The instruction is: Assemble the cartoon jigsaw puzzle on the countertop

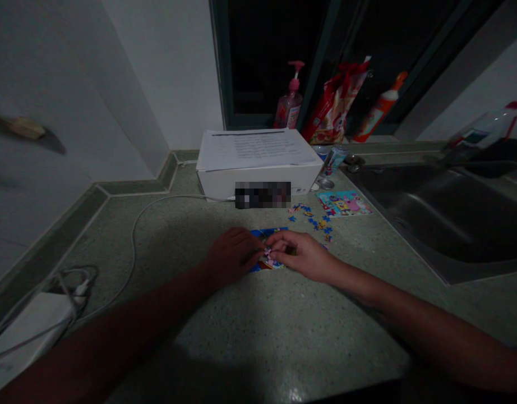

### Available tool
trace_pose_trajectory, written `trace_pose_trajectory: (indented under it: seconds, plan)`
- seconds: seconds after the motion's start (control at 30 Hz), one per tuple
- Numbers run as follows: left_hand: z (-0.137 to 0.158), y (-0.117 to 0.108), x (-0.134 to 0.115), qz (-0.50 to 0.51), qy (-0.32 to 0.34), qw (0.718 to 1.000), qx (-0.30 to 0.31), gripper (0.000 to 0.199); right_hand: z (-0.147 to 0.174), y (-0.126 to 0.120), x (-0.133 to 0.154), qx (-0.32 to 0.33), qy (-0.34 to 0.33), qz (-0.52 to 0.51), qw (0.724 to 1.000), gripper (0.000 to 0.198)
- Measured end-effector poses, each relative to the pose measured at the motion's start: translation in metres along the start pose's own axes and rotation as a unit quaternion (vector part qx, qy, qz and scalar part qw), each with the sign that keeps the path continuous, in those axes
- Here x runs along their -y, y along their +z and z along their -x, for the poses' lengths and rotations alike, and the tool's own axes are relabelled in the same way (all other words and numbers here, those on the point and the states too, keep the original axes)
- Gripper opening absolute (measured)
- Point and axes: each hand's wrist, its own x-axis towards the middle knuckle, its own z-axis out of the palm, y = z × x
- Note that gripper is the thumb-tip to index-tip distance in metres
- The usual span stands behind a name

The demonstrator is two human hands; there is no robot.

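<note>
My left hand (pixel 234 257) and my right hand (pixel 304 256) meet over a small jigsaw puzzle (pixel 267 267) on the counter. Both hands are closed, with thumbs and fingertips pinched around a small pinkish puzzle piece (pixel 267 252). Fingers hide much of the piece and of the puzzle, whose blue upper edge and pink and brown lower part show. Loose blue and yellow puzzle pieces (pixel 321 224) lie scattered beyond my right hand. Behind them is a colourful cartoon picture card (pixel 345 203), flat on the counter.
A white box (pixel 258 160) with a printed sheet on top stands behind the puzzle, with a dark pixelated object in front. A white cable (pixel 133 241) curves along the left to a power strip (pixel 35 331). The sink (pixel 452 219) lies right; bottles and a red bag (pixel 336 106) line the window.
</note>
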Motion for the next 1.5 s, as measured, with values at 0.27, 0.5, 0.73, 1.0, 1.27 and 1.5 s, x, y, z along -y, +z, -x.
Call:
trace_pose_trajectory:
  seconds: [0.27,0.5,0.73,1.0,1.27,1.5]
  plan:
    - [0.000,0.002,0.000,0.005,0.003,1.000,0.001,0.010,-0.001,0.000,-0.001,-0.007,0.005,0.017,1.000,0.009]
    - [-0.001,0.003,0.000,-0.021,0.014,0.999,-0.023,0.009,-0.005,-0.002,-0.008,-0.078,0.009,0.003,0.997,0.015]
    - [-0.002,0.005,0.000,-0.014,0.036,0.999,-0.038,0.007,-0.006,0.002,-0.008,-0.052,0.019,-0.016,0.998,0.014]
    - [-0.003,0.006,0.001,0.005,0.039,0.999,-0.018,0.006,-0.005,0.005,-0.007,-0.040,0.035,-0.037,0.998,0.018]
    - [-0.003,0.004,-0.003,0.009,0.029,0.999,-0.019,0.004,-0.005,0.008,-0.007,-0.040,0.040,-0.053,0.997,0.017]
    - [0.000,0.004,-0.003,-0.006,0.009,1.000,0.017,0.009,-0.005,0.008,-0.008,-0.035,0.050,-0.053,0.997,0.018]
